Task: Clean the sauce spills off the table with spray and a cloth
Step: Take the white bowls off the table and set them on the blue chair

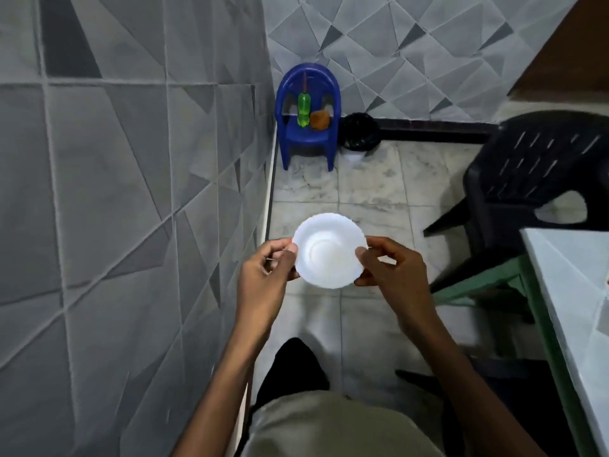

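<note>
fingers (291,250) of both hands clamped on the white plate (329,255): left hand (263,275) pinching its left rim, right hand (392,272) pinching its right rim, thumbs on top. plate held level in the air, looks bare. well beyond the plate, nearly straight ahead and a shade to its left: green spray bottle (304,108) on a small blue chair (308,140), long axis upright or leaning on the backrest, cannot tell which, nozzle end up. brown cloth (319,119) just beside the bottle, a little nearer the plate's centre line. judging by that, left hand slightly nearer the bottle, right hand nearer the cloth, neither free before putting the plate down. table (566,291) to the right of the plate, only its edge in view, no sauce visible on that part. cleaning likely not yet begun.
</note>
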`<action>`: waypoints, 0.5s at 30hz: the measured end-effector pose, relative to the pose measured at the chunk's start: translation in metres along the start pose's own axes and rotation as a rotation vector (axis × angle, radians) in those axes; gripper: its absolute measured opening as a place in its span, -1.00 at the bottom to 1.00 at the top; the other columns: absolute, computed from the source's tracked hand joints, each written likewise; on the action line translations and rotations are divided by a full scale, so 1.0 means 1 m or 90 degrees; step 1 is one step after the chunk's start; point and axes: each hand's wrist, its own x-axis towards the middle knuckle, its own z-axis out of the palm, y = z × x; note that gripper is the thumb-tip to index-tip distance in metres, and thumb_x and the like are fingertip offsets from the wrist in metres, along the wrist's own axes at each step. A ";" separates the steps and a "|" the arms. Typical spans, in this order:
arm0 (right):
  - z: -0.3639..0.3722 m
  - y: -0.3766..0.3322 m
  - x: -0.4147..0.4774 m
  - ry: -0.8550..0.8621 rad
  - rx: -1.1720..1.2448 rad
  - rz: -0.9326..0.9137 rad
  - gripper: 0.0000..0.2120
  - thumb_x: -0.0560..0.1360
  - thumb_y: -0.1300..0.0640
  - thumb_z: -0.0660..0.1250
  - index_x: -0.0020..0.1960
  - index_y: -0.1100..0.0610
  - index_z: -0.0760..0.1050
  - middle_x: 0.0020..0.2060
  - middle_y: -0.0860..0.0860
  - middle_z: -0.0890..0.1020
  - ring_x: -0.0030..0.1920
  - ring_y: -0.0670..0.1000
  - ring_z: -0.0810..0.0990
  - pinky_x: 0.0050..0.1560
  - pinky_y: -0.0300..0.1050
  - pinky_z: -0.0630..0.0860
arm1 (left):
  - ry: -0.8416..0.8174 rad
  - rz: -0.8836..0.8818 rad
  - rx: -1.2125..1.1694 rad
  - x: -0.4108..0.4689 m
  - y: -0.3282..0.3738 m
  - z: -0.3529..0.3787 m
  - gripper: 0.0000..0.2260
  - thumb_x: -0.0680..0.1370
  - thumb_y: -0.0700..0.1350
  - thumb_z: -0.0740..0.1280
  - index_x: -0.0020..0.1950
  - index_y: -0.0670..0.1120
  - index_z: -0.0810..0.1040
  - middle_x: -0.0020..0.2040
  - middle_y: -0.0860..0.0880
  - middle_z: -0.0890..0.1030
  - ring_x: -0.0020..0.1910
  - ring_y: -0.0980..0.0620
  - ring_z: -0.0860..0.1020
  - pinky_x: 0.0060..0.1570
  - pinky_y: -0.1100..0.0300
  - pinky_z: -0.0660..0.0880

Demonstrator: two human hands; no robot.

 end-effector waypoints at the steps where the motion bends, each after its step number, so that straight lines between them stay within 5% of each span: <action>1: 0.009 -0.011 0.033 -0.004 0.005 -0.003 -0.81 0.51 0.20 0.47 0.12 0.14 0.66 -0.18 -0.02 0.68 -0.30 0.03 0.72 -0.24 -0.05 0.69 | 0.002 0.002 -0.009 0.034 0.007 0.007 -0.85 0.60 -0.17 0.35 0.10 -0.17 0.65 -0.08 -0.12 0.67 -0.17 0.13 0.65 -0.17 0.24 0.60; 10: 0.092 -0.081 0.286 0.006 -0.028 -0.032 -0.81 0.54 0.21 0.43 0.16 0.18 0.64 -0.15 0.08 0.68 -0.28 -0.02 0.71 -0.27 -0.12 0.68 | -0.029 0.020 -0.017 0.317 0.051 0.055 -0.85 0.59 -0.17 0.36 0.11 -0.18 0.65 -0.06 -0.11 0.69 -0.08 0.00 0.65 -0.18 0.24 0.59; 15: 0.128 -0.122 0.420 0.040 -0.035 0.006 -0.85 0.54 0.22 0.43 0.11 0.14 0.64 -0.17 0.10 0.67 -0.32 0.01 0.71 -0.17 0.01 0.71 | -0.050 0.036 0.011 0.467 0.080 0.088 -0.86 0.52 -0.07 0.44 0.07 -0.02 0.67 -0.02 -0.10 0.69 0.00 -0.11 0.66 -0.13 0.10 0.64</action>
